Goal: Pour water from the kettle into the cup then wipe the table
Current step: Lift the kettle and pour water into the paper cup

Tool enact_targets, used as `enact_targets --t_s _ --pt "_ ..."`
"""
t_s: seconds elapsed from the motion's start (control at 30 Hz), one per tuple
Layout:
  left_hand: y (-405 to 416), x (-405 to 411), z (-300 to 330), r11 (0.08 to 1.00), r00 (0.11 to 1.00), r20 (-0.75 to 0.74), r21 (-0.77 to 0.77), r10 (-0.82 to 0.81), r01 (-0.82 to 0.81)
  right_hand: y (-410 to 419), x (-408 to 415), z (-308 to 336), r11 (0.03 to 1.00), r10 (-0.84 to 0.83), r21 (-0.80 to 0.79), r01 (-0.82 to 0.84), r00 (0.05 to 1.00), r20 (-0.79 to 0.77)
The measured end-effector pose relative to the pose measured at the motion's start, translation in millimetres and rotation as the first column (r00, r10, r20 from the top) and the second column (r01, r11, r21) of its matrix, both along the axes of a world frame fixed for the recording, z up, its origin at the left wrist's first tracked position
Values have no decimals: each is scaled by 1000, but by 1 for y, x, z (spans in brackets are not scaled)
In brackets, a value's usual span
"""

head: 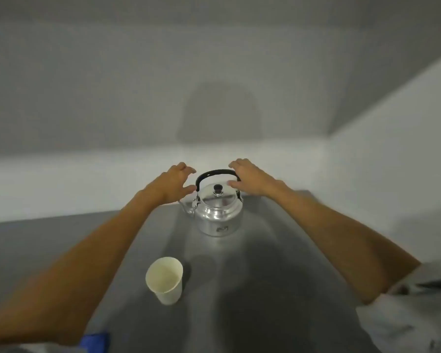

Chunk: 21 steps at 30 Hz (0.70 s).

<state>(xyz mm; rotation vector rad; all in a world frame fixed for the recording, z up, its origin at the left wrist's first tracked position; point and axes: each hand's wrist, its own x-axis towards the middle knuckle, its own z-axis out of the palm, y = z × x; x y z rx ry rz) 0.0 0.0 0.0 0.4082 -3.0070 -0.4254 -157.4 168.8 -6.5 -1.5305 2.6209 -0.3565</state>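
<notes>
A shiny metal kettle [218, 215] with a black arched handle and a black lid knob stands upright at the far middle of the grey table [278, 263], spout pointing left. My left hand [172, 186] hovers just left of the handle, fingers spread and curved, thumb close to the handle's left end. On the other side, my right hand [252, 178] has its fingers apart, fingertips at the handle's right end; no grip shows. A white paper cup [165, 280] stands upright nearer to me, left of centre, and looks empty.
A blue cloth [96, 340] peeks out under my left forearm at the bottom edge. White walls close off the table at the back and on the right. A light sleeve [402, 319] covers my right upper arm.
</notes>
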Motion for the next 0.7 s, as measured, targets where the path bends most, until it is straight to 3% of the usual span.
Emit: enact_targets --t_s 0.17,0.3,0.37,0.53,0.7 --pt "6 -38 -30 978 995 -68 201 75 -60 -21 -11 -29 993 11 -119 2 994 109" --pt "9 -65 -49 934 987 -128 354 94 -43 -37 -23 -43 975 2 -222 4 1000 25" --pt "10 -75 -56 906 979 -176 422 101 -17 -43 -28 -47 960 4 -280 16 998 69" --pt "10 -87 -66 874 918 -336 485 209 -22 -53 -38 -52 934 -41 -337 116 974 222" --pt "7 -87 -66 815 912 -306 577 274 -51 -56 -36 -50 912 -28 -389 133 964 265"
